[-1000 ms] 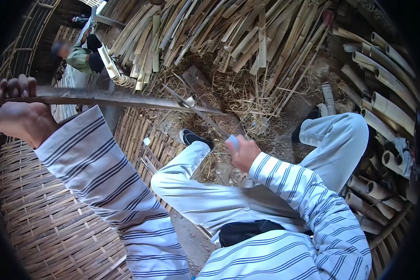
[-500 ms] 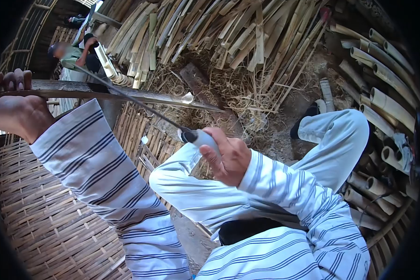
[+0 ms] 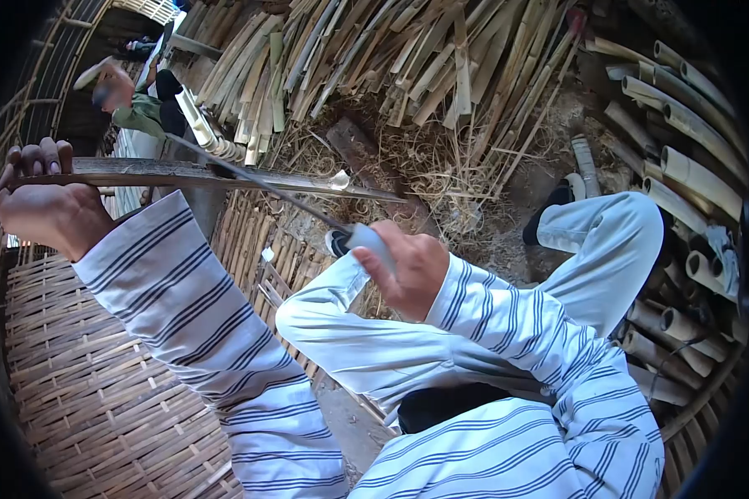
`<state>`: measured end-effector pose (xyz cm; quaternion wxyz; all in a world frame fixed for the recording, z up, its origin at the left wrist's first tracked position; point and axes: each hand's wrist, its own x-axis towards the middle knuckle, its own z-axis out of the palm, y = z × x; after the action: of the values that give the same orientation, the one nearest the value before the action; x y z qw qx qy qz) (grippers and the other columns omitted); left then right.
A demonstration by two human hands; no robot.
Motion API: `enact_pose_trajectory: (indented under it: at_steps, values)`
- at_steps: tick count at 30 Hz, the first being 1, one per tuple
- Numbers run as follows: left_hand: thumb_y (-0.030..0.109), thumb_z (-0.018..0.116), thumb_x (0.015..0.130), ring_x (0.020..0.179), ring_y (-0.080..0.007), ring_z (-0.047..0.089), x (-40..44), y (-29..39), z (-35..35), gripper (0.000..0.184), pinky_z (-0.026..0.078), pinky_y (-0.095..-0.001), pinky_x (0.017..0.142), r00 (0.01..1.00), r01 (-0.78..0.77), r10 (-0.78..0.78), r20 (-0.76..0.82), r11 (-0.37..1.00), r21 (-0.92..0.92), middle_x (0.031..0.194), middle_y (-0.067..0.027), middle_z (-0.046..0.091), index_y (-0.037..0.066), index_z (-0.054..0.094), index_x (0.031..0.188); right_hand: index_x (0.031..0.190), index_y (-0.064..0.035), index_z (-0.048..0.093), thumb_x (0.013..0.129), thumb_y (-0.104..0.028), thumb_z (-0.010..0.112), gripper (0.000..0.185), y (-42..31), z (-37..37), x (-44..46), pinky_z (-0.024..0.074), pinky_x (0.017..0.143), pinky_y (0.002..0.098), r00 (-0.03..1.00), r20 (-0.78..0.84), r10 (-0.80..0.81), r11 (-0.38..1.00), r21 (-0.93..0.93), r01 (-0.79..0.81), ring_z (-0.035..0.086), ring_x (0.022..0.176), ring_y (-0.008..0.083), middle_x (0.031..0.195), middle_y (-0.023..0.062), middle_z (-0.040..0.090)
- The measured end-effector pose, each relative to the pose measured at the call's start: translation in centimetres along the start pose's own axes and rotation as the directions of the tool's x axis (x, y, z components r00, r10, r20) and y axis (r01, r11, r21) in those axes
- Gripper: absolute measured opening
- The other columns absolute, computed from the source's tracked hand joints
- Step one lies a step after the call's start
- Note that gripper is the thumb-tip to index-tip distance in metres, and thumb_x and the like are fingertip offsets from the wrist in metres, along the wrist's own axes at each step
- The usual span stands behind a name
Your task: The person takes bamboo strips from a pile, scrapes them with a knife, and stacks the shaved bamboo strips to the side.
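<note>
Item: one bamboo strip point(image 3: 175, 173), far left, tapering rightward. Condition: part-shaved, I judge; a pale curl point(image 3: 339, 180) clings near the tip, and how much paring remains I cannot tell. My left hand point(image 3: 54, 204) clamps its left end. My right hand point(image 3: 408, 270), nearer and right of the strip, is closed round a knife point(image 3: 370, 241), blade crossing it, contact unclear. Beyond: shavings point(image 3: 449, 208), then stacked slats point(image 3: 366, 62).
</note>
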<state>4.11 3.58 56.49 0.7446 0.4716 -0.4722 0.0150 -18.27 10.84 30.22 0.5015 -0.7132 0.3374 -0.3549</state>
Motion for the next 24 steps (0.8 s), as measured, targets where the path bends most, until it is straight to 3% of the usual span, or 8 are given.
enact_pose_trajectory:
  at_steps: [6, 7, 8, 9, 10, 16, 21, 24]
  values:
    - [0.023, 0.037, 0.083, 0.046, -0.0136, 0.029, 3.4, -1.6, -1.8, 0.025, 0.026, -0.0288, 0.045, 0.973, 0.023, 0.020, 0.230, 0.983, -0.183, 0.054, -0.0032, 0.034, 0.007, 0.039, 0.065, 0.102, 0.0012, 0.049, 0.092, -0.035, 0.045, 0.038, 0.3, 0.2, 0.0, 0.0511, 0.048, 0.0371, 0.993, -0.054, -0.107, 0.993, 0.037, 0.109, 0.063, 0.054, 0.0319, 0.062, 0.0176, 0.059]
    - [0.024, 0.037, 0.083, 0.046, -0.0138, 0.029, 2.3, -1.2, -0.8, 0.025, 0.027, -0.0286, 0.046, 0.991, 0.002, 0.014, 0.137, 0.993, -0.115, 0.054, -0.0034, 0.035, 0.007, 0.040, 0.065, 0.102, -0.0010, 0.051, 0.092, -0.038, 0.045, 0.038, 3.6, 2.0, -1.1, 0.0515, 0.048, 0.0365, 0.990, -0.113, -0.081, 0.997, -0.002, 0.081, 0.063, 0.055, 0.0312, 0.060, 0.0170, 0.059]
    - [0.024, 0.037, 0.083, 0.046, -0.0140, 0.029, 0.2, -0.3, 1.0, 0.025, 0.027, -0.0285, 0.046, 0.999, -0.017, 0.019, 0.044, 0.999, -0.047, 0.054, -0.0035, 0.035, 0.007, 0.040, 0.065, 0.102, -0.0024, 0.052, 0.092, -0.040, 0.044, 0.039, 7.0, 3.4, -2.8, 0.0519, 0.049, 0.0363, 0.990, -0.073, 0.122, 0.992, 0.049, -0.119, 0.064, 0.056, 0.0304, 0.060, 0.0170, 0.059]
    - [0.024, 0.037, 0.083, 0.046, -0.0141, 0.029, -0.8, 0.4, 2.1, 0.025, 0.028, -0.0283, 0.046, 0.998, -0.037, 0.037, -0.051, 0.999, 0.016, 0.054, -0.0037, 0.035, 0.007, 0.041, 0.066, 0.098, -0.0022, 0.051, 0.092, -0.042, 0.042, 0.041, 10.9, 3.8, -4.0, 0.0518, 0.049, 0.0389, 0.916, -0.009, 0.400, 0.898, -0.194, -0.394, 0.063, 0.054, 0.0324, 0.058, 0.0172, 0.059]
    - [0.012, 0.030, 0.079, 0.044, -0.0118, 0.027, 0.4, 0.1, 0.2, 0.015, 0.027, -0.0265, 0.048, 0.993, -0.060, 0.061, 0.105, 0.998, -0.016, 0.054, -0.0013, 0.030, 0.007, 0.034, 0.066, 0.101, -0.0010, 0.050, 0.091, -0.043, 0.041, 0.044, 13.7, 2.7, -4.0, 0.0524, 0.053, 0.0466, 0.912, 0.081, 0.403, 0.902, -0.202, -0.381, 0.063, 0.062, 0.0391, 0.062, 0.0232, 0.060]
    - [0.011, 0.033, 0.078, 0.045, -0.0124, 0.026, -0.5, 0.5, 1.1, 0.015, 0.026, -0.0261, 0.047, 1.000, 0.013, -0.013, 0.002, 1.000, -0.006, 0.052, -0.0006, 0.028, 0.009, 0.035, 0.063, 0.094, 0.0009, 0.049, 0.092, -0.033, 0.045, 0.034, 8.0, 1.2, -2.8, 0.0494, 0.049, 0.0446, 0.960, 0.011, 0.281, 0.936, -0.224, -0.271, 0.060, 0.056, 0.0404, 0.059, 0.0236, 0.057]
    - [0.014, 0.030, 0.080, 0.044, -0.0116, 0.025, -0.5, 0.2, 1.5, 0.016, 0.027, -0.0265, 0.048, 0.999, -0.009, 0.010, 0.032, 1.000, -0.010, 0.054, 0.0001, 0.028, 0.006, 0.038, 0.068, 0.110, 0.0014, 0.045, 0.092, -0.025, 0.045, 0.032, -1.7, -1.6, -0.3, 0.0490, 0.048, 0.0420, 0.996, 0.003, 0.094, 0.991, 0.100, -0.094, 0.061, 0.055, 0.0377, 0.064, 0.0228, 0.059]
    - [0.015, 0.035, 0.081, 0.047, -0.0130, 0.025, -0.6, 0.3, 2.1, 0.018, 0.025, -0.0269, 0.047, 1.000, -0.022, 0.022, 0.020, 1.000, -0.011, 0.053, -0.0010, 0.028, 0.009, 0.036, 0.064, 0.113, 0.0012, 0.044, 0.094, -0.025, 0.042, 0.032, -3.6, -1.4, 0.5, 0.0492, 0.048, 0.0403, 0.976, -0.115, -0.185, 0.969, 0.144, 0.201, 0.062, 0.056, 0.0358, 0.071, 0.0223, 0.060]
